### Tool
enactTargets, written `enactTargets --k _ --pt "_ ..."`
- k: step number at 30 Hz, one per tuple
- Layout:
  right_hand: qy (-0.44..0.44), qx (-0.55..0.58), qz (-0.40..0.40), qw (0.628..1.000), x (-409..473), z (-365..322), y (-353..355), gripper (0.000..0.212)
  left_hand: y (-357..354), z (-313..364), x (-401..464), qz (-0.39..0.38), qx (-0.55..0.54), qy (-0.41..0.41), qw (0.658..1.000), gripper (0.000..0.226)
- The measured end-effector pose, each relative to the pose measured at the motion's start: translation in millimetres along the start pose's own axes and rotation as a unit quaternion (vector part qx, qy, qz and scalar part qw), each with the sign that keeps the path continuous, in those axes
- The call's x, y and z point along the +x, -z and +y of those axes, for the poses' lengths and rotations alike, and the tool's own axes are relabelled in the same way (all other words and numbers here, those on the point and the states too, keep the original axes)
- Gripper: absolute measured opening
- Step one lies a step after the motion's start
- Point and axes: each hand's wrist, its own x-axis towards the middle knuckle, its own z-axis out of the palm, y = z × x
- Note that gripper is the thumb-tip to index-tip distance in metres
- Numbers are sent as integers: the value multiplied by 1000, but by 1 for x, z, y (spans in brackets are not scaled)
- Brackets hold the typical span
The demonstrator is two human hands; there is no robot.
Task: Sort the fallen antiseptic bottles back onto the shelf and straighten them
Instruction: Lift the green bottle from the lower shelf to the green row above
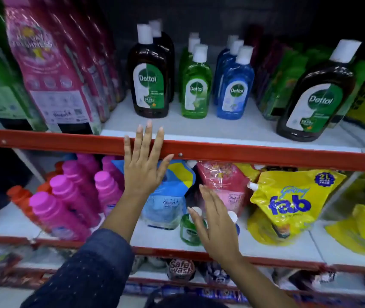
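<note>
— Two shelves matter here. How much room is on the upper shelf (232,127)?
— A bare white strip runs along its front, behind the red rail (243,153), widest between the small brown Dettol bottle (149,82) and the large brown one (317,96) at the right.
— What stands up there, counted?
— Two small brown in a file, three green (196,85), three blue (234,87), one large brown. All upright; the rear ones show little beyond their caps.
— And lower down?
— A small green bottle (188,230) stands on the lower shelf (161,238), mostly covered by the right hand (214,227). Beside it a white cap and a sliver of blue (234,221) peek out; what it is I cannot tell.
— The hands?
— Left hand (144,165) flat over the rail, fingers straight and slightly spread, holding nothing. Right hand flat, fingers together, at the green bottle; contact is unclear.
</note>
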Motion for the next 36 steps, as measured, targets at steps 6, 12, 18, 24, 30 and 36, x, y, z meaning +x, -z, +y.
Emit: enactTargets --k 6,12,18,24,30,36 --pt "-104 39 -74 991 -5 8 -16 45 -23 -4 0 54 39 -21 998 55" --pt "-130 84 -59 986 -8 15 -25 32 -32 -10 1 87 60 -35 994 53" --pt "-148 103 -37 983 -1 9 -8 36 -30 -9 2 76 51 -34 995 53" --pt "-90 154 -8 984 38 -21 58 51 -28 -8 1 71 50 -28 996 53" --pt "-24 248 73 966 100 -63 133 44 -25 -7 3 63 53 -26 996 52" --pt "60 278 123 951 166 -92 180 28 -23 -7 4 55 45 -22 997 52"
